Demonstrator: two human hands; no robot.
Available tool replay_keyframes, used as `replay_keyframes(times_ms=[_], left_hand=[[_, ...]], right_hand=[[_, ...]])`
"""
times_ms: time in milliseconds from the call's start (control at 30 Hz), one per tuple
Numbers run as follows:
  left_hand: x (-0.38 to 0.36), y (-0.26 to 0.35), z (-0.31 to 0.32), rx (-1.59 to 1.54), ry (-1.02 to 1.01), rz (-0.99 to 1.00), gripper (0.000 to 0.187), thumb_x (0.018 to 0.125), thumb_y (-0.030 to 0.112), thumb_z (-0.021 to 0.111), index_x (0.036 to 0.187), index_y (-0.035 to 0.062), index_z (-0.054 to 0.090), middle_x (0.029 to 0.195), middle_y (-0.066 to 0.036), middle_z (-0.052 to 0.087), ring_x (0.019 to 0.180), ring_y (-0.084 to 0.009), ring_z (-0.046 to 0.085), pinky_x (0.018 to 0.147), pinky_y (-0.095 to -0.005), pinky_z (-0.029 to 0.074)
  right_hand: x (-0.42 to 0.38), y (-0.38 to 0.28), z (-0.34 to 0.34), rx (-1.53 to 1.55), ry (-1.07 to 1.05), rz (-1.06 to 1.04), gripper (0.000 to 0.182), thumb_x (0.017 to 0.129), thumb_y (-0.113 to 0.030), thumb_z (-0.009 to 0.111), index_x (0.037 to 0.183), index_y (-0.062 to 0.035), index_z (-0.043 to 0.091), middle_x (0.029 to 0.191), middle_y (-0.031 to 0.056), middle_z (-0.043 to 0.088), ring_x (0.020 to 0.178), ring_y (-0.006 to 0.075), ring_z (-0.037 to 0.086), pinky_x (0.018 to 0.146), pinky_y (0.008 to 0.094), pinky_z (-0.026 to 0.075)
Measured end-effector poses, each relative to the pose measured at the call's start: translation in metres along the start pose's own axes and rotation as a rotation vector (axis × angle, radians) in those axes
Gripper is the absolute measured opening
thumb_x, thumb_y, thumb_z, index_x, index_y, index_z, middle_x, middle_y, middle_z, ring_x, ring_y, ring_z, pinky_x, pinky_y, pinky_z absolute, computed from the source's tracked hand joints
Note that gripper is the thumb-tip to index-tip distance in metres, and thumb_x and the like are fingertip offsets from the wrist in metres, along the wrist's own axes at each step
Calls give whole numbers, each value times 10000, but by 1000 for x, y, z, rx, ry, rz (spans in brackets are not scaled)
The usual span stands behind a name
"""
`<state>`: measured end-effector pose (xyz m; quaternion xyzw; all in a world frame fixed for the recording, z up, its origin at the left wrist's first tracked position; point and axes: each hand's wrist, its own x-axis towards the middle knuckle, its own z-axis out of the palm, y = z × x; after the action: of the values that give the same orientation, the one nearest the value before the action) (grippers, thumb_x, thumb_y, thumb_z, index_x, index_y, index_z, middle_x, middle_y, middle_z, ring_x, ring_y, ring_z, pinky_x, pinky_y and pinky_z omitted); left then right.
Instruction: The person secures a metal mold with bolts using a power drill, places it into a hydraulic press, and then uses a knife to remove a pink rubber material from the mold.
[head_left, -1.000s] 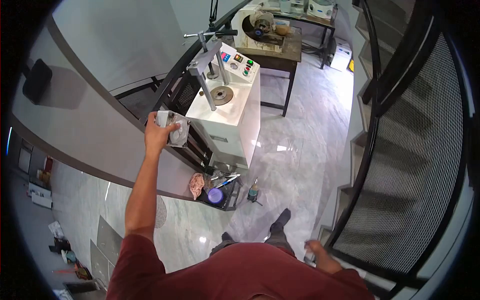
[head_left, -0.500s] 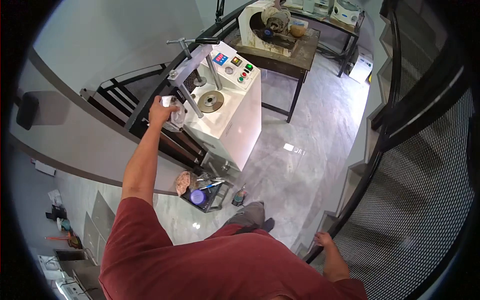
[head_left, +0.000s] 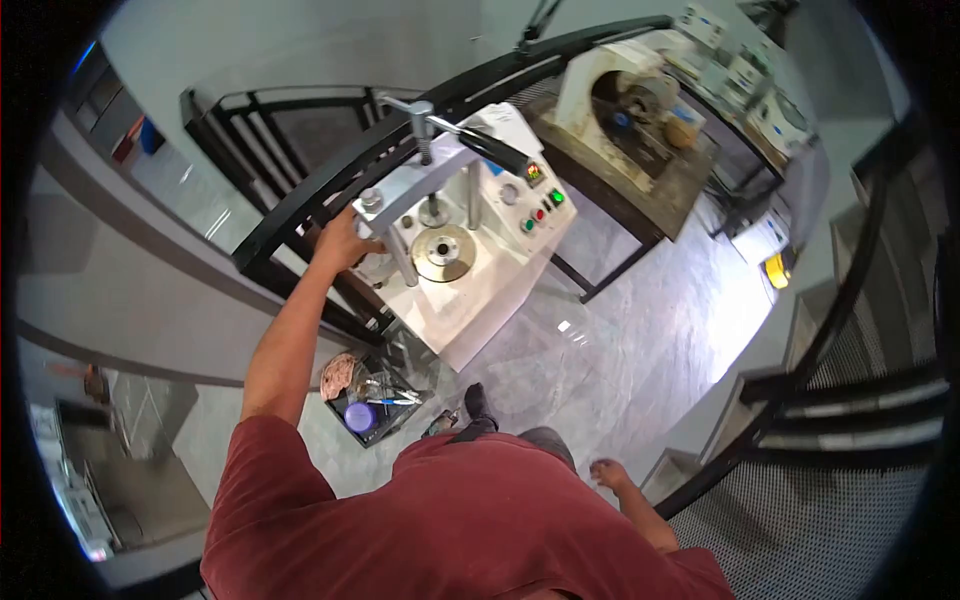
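My left hand (head_left: 343, 245) reaches out to the left side of a white press machine (head_left: 500, 275). Its fingers are curled over a clear plastic bundle (head_left: 377, 268), mostly covered by the hand and a metal column, so its contents cannot be made out. Beside the fingers stand the press's columns, with a round metal plate (head_left: 444, 253) on its top and a screw with a black-handled bar (head_left: 490, 145) above. My right hand (head_left: 608, 473) hangs low by the stairs, fingers loosely apart, holding nothing.
A small black cart (head_left: 372, 435) holds a purple-lidded tub (head_left: 360, 417), pens and a pinkish lump. Behind the press, a dirty grinding machine (head_left: 625, 115) stands on a wooden table (head_left: 685, 195). Stairs with a black mesh railing (head_left: 800, 520) run along the right.
I have stepped nearer the press, and the view has turned. My left hand has come in beside the press column with the plastic bundle. My right hand has left the stair railing.
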<state>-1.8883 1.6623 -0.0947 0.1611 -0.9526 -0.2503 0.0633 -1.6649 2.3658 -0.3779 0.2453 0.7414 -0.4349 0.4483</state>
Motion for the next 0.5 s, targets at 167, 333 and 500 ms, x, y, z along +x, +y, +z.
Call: replay_keyframes(times_ms=[167, 333, 500], left_hand=[[-9, 14, 2, -31, -84, -113, 881, 539, 303, 886, 1304, 81, 510, 1155, -208, 642, 1094, -372, 602, 936, -398, 477], [-8, 8, 8, 56, -50, 34, 573, 698, 254, 795, 1185, 174, 505, 1037, -154, 683, 1002, -404, 623, 826, -442, 513], [-9, 9, 6, -66, -42, -126, 537, 761, 326, 691, 1242, 217, 479, 1005, -185, 679, 954, -408, 640, 774, -456, 513]], right_hand=[[50, -188, -2, -181, -175, -246, 352, 910, -252, 596, 1191, -40, 594, 1028, 76, 672, 901, 180, 648, 746, 314, 513], [107, -295, 0, -377, -277, -346, 370, 872, -264, 643, 1169, -45, 609, 977, 91, 675, 869, 183, 656, 693, 310, 502], [143, -333, 4, -504, -370, -284, 374, 853, -285, 679, 1123, -33, 624, 916, 102, 680, 782, 188, 664, 618, 307, 498]])
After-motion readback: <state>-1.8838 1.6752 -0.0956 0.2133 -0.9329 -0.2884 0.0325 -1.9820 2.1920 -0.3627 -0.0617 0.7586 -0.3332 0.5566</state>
